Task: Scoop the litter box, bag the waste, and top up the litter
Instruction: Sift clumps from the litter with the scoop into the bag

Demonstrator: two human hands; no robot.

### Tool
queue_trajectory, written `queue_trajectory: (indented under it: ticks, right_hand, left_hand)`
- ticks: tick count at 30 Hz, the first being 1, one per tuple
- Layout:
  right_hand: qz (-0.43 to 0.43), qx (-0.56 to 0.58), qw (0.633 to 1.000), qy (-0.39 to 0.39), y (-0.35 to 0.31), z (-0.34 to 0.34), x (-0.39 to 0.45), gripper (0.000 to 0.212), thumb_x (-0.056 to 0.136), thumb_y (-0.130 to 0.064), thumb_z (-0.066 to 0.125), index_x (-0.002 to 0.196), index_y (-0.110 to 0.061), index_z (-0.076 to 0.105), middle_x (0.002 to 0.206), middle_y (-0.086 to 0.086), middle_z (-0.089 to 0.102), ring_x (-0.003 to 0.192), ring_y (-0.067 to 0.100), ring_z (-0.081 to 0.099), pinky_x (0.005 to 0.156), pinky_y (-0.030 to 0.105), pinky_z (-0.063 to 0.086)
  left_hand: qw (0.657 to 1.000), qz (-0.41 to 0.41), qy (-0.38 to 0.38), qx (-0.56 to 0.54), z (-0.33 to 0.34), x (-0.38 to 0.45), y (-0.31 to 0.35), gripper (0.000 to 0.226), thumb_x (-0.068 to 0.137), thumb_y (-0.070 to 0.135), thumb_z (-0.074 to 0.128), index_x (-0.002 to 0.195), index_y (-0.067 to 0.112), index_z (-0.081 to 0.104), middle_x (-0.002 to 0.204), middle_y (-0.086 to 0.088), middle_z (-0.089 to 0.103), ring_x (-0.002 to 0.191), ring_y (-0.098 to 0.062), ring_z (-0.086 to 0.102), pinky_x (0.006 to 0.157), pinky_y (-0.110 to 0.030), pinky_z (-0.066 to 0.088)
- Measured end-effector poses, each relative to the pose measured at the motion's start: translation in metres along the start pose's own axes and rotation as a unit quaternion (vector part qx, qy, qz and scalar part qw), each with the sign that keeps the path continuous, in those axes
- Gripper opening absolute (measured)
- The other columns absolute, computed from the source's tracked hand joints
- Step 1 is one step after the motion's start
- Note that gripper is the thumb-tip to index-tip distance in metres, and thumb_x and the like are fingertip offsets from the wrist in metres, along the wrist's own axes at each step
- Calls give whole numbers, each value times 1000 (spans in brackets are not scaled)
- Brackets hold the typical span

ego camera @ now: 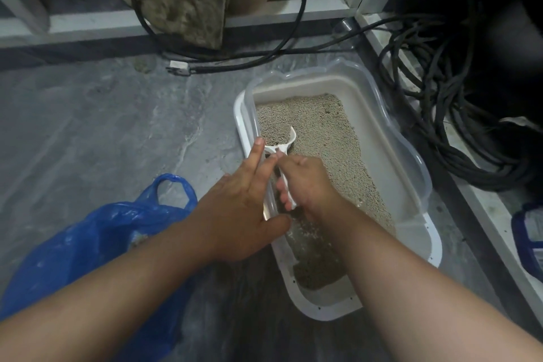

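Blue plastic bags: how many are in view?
2. One blue bag lies on the floor left of the litter box; another blue bag is cut off at the right edge.

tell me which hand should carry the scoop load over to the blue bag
Right. The right hand already grips the white plastic scoop, whose head lies in the grey litter. The left hand only braces the white litter box rim, nearer the blue plastic bag.

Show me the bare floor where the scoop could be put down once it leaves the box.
Best patch: the grey floor left of the litter box, between the blue bag and the plug near the frame. Crowded: the right side, where coiled cables press against the box. The right hand grips the scoop; the left hand touches it.
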State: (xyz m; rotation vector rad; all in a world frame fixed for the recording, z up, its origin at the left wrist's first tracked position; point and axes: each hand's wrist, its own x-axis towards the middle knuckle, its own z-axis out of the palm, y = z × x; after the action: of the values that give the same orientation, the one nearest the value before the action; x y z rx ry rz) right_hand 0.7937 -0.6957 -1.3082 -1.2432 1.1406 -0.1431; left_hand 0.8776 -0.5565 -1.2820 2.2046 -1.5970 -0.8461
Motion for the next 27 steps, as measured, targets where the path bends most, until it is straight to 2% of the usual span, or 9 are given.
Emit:
queue_trajectory:
  ticks: [4,6,9,16,27]
  right_hand:
    - [-16,17,1000,12,8,-9,-15,30,101,-32,57,101,-2,65,58,13,56,35,18,46,36,23,37]
    - [-33,10,999,14,12,-17,-26,29,102,-30,56,90,-4,63,55,13,55,34,18,45,37,23,37]
    - [-48,-14,999,8,18,-28,-45,32,102,-29,56,81,-6,61,53,13,53,33,18,44,38,23,35]
    - [-23,-16,999,30,35,-46,-77,28,101,-33,57,86,-10,64,57,12,55,34,18,45,36,21,35]
    - [-34,-30,999,17,65,-59,-114,26,100,-32,59,82,-14,64,56,9,56,35,21,46,37,25,39]
  left_hand:
    - [1000,-9,-4,2,-1,-1,1,104,79,77,36,157,32,-15,157,12,-42,156,-22,12,124,-40,20]
    - [1000,-17,-13,2,-2,-1,3,103,82,75,40,158,31,-16,157,12,-43,156,-21,7,124,-40,18]
    - [1000,-21,-13,-4,-1,0,5,101,88,68,48,158,31,-14,157,13,-43,155,-27,14,122,-44,25]
    - [999,-38,-27,-12,-2,1,12,101,90,64,52,157,35,-17,154,17,-46,156,-22,11,122,-42,24]
    - [997,-53,-51,-17,0,5,17,105,90,65,51,156,32,-23,150,17,-51,156,-18,-7,124,-37,13]
